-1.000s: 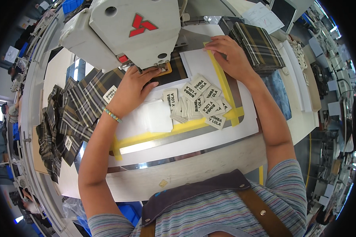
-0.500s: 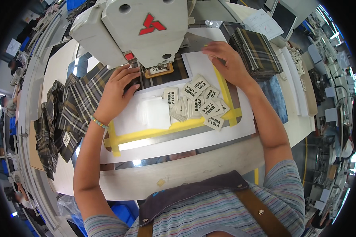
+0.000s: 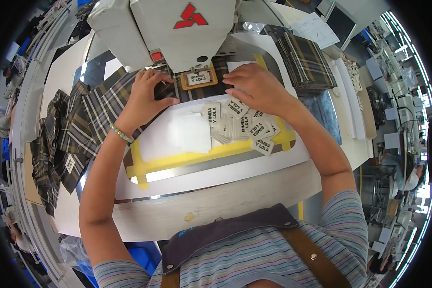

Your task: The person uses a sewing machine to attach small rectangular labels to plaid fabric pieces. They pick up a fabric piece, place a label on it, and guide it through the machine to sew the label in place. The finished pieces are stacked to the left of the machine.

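My left hand (image 3: 146,93) lies flat on a dark plaid fabric piece (image 3: 105,103) under the head of a white sewing machine (image 3: 177,29). My right hand (image 3: 254,89) presses flat on the same fabric to the right of the machine's orange-brown clamp frame (image 3: 198,79), which holds a small white label. Just below my right hand lies a loose heap of several white woven labels (image 3: 240,125) on a white plate marked with yellow tape (image 3: 177,161). Neither hand grips anything.
A pile of plaid pieces (image 3: 55,144) hangs at the left of the table. A neat stack of plaid pieces (image 3: 305,60) sits at the back right, with papers beyond. The table's front edge (image 3: 216,201) is pale wood. Other workstations line the right side.
The view has drawn closer to the machine. My right hand slid left from the yellow tape corner to beside the clamp. My left hand stays on the plaid fabric.
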Available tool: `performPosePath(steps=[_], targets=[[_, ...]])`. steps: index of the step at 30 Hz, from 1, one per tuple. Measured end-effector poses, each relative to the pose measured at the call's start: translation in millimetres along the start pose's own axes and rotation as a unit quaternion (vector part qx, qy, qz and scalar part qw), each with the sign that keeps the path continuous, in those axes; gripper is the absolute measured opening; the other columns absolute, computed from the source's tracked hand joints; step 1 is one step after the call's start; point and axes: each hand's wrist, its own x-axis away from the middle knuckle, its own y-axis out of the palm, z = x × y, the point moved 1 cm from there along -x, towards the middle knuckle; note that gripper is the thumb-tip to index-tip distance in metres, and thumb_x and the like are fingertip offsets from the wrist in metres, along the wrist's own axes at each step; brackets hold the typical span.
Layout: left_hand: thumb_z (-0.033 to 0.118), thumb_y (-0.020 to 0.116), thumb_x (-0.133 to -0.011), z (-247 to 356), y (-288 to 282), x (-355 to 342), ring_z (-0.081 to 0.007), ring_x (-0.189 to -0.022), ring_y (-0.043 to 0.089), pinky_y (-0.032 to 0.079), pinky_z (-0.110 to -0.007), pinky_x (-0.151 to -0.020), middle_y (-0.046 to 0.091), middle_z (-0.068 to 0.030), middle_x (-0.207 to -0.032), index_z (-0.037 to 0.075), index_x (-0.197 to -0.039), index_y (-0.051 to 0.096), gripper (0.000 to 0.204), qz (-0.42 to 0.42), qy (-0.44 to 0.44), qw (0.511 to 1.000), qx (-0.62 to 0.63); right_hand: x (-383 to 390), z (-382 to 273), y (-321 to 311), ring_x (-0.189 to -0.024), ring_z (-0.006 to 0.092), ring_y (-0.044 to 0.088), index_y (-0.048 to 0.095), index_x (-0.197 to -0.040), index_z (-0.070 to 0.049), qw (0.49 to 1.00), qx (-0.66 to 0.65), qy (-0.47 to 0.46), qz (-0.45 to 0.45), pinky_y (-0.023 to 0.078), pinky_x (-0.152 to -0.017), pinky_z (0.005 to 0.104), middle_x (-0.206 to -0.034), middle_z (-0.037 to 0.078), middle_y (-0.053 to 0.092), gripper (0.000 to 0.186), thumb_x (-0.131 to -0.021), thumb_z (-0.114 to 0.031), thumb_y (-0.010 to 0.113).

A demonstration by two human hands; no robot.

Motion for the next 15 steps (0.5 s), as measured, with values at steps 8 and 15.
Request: performPosePath(steps=[8,15], targets=[[0.017,0.095,-0.081,9.3,26.5,-15.1,-0.0278,-0.107,0.052,0.048,-0.039,-0.097,0.060,-0.0094,-0.104,-0.003,-0.100,0.076,0.033,0.052,-0.042,0.997,0.040,7.5,-3.7,-12.9,-0.111,0.0276,0.067,0.081,-0.110,-0.005,0.999,0.041,0.008,0.015,0.051,-0.104,0.0447,-0.107,0.007,0.073,0.036,-0.095,-0.037,0.078],[0.006,0.090,-0.082,15.0,18.3,-6.6,-0.0282,-0.102,0.061,0.051,-0.039,-0.093,0.065,-0.0080,-0.094,-0.002,-0.091,0.074,0.020,0.043,0.019,0.995,0.091,2.1,-3.3,0.3,-0.103,0.0246,0.068,0.077,-0.093,-0.007,0.987,0.096,-0.105,0.075,0.054,-0.101,0.0428,-0.099,0.003,0.072,0.011,-0.087,-0.016,0.078]])
